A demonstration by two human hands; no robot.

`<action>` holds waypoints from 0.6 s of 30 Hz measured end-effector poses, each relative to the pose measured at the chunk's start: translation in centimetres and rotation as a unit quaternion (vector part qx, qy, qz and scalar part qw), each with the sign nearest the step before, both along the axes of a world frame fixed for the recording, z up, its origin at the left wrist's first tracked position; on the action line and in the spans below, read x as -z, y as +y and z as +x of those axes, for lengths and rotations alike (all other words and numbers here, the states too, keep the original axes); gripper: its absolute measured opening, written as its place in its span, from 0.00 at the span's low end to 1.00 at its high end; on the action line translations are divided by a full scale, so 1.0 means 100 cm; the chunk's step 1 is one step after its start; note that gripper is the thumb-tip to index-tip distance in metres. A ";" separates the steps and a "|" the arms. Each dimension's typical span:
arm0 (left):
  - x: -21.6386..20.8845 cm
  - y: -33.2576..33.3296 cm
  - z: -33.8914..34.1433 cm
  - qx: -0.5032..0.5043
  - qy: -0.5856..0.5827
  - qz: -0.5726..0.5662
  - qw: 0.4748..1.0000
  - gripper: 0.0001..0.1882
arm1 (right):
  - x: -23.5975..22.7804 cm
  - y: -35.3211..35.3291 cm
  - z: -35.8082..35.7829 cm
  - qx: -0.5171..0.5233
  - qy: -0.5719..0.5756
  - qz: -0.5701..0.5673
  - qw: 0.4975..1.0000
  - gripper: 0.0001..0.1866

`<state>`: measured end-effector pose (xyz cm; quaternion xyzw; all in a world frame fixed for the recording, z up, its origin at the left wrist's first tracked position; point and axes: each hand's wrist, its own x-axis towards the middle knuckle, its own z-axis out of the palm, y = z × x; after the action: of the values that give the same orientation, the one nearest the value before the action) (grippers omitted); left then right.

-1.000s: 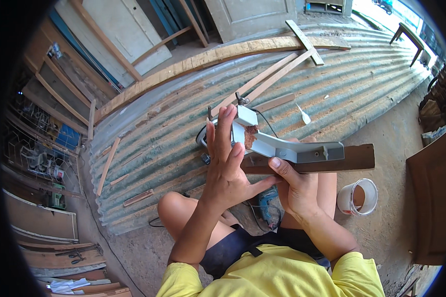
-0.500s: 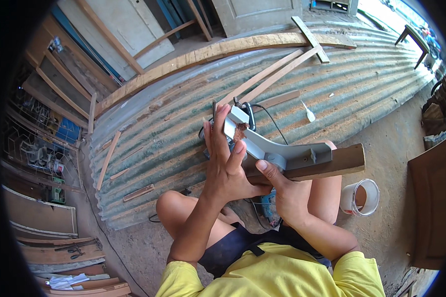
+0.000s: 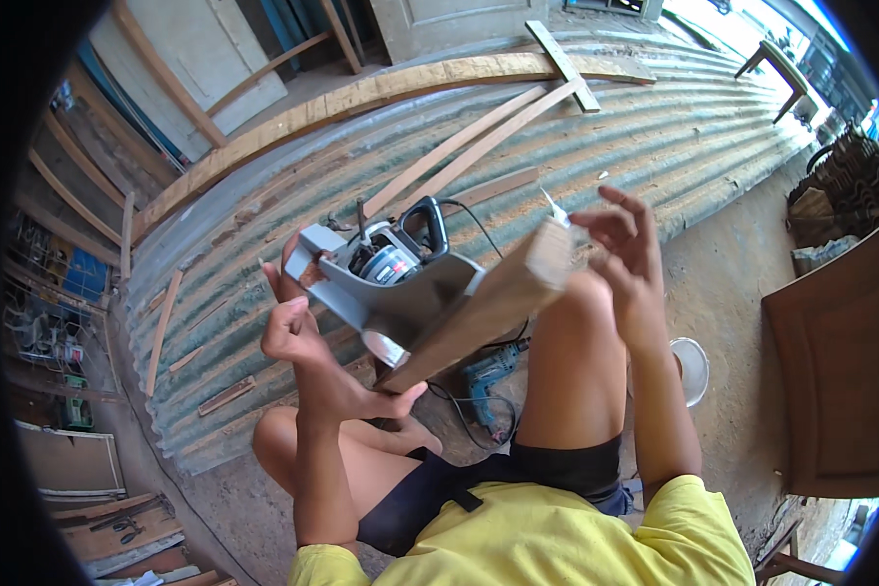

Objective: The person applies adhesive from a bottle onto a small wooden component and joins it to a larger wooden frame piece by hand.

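Note:
My left hand [image 3: 317, 366] is closed around the lower left part of a grey-painted wooden piece [image 3: 430, 293], which has a curved edge and a bare brown wooden board along it. A reddish-brown rough patch shows near its left end. The piece is tilted, its bare end raised toward the right. Beside that end is my right hand [image 3: 630, 259], fingers spread and holding nothing; whether it touches the wood I cannot tell. Just behind the piece stands a power tool [image 3: 391, 259] with a black loop handle, partly hidden.
Corrugated sheet [image 3: 254, 322] covers the ground ahead, strewn with sawdust and wooden strips [image 3: 459, 146]. A blue-green power drill [image 3: 483, 381] with its cord lies between my legs. To the right are a white bucket [image 3: 691, 371] and a brown wooden panel [image 3: 830, 381]. A white nozzle bottle [image 3: 556, 210] is partly hidden.
My right hand has let go of the piece and moved right. The piece has turned, its bare end swinging upward, while my left hand keeps hold. The view has shifted slightly, uncovering the power tool and drill.

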<state>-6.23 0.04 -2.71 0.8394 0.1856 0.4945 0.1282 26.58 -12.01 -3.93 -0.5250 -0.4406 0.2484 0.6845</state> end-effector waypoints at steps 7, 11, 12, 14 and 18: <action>0.029 0.016 0.005 0.153 -0.145 -0.276 0.938 0.64 | 0.220 0.106 0.150 0.197 -0.272 -0.334 0.881 0.32; 0.036 0.021 -0.012 0.213 -0.223 -0.406 0.860 0.64 | 0.271 0.134 0.136 0.230 -0.330 -0.407 0.820 0.30; 0.037 0.021 -0.017 0.231 -0.248 -0.428 0.838 0.65 | 0.278 0.138 0.132 0.236 -0.338 -0.411 0.813 0.29; 0.031 0.022 -0.022 0.259 -0.301 -0.453 0.798 0.65 | 0.286 0.147 0.124 0.248 -0.336 -0.418 0.807 0.27; 0.024 0.026 -0.013 0.218 -0.328 -0.463 0.794 0.66 | 0.301 0.151 0.141 0.277 -0.321 -0.405 0.810 0.25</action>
<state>-7.50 2.65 -5.14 0.4853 0.1513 0.5540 0.6593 40.69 3.06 -34.07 -0.9042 -0.3307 0.0221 0.2695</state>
